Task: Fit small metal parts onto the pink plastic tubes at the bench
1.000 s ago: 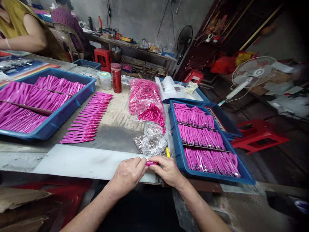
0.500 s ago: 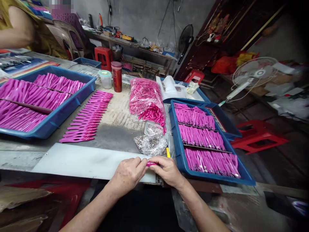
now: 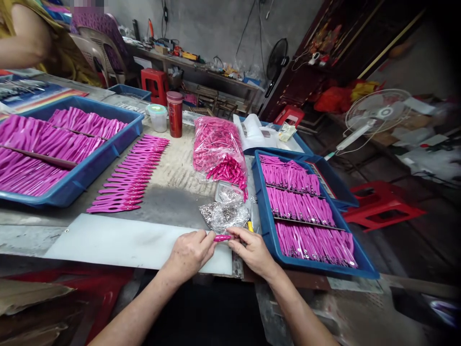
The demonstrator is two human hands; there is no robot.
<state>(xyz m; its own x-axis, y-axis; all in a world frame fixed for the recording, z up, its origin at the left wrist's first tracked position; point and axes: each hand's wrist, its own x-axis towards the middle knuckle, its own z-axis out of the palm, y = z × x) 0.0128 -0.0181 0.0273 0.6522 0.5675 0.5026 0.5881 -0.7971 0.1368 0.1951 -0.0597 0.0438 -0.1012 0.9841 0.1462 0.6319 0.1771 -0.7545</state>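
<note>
My left hand (image 3: 192,252) is closed in a pinch on a small glossy magenta tapered piece (image 3: 222,238), whose free end points right. At that end is my right hand (image 3: 252,252), thumb and forefinger parted around the tip; whether they touch it I cannot tell. Both hands are over the right end of a white board (image 3: 137,242) along the table's front edge. Just beyond them lies a clear plastic bag of small metal parts (image 3: 226,214). Behind it, an open bag (image 3: 218,139) holds many similar magenta pieces.
Slim magenta pieces (image 3: 127,175) lie in a neat row left of centre. Blue trays of magenta strips stand at left (image 3: 133,129) and right (image 3: 367,269). A yellow-handled tool (image 3: 249,226), a red bottle (image 3: 175,115) and a lidded tub (image 3: 157,119) are on the table. Another person (image 3: 29,43) sits far left.
My right thumb and forefinger have spread and drawn back slightly from the magenta piece, so more of it shows. My left hand keeps its pinch, slightly higher in view.
</note>
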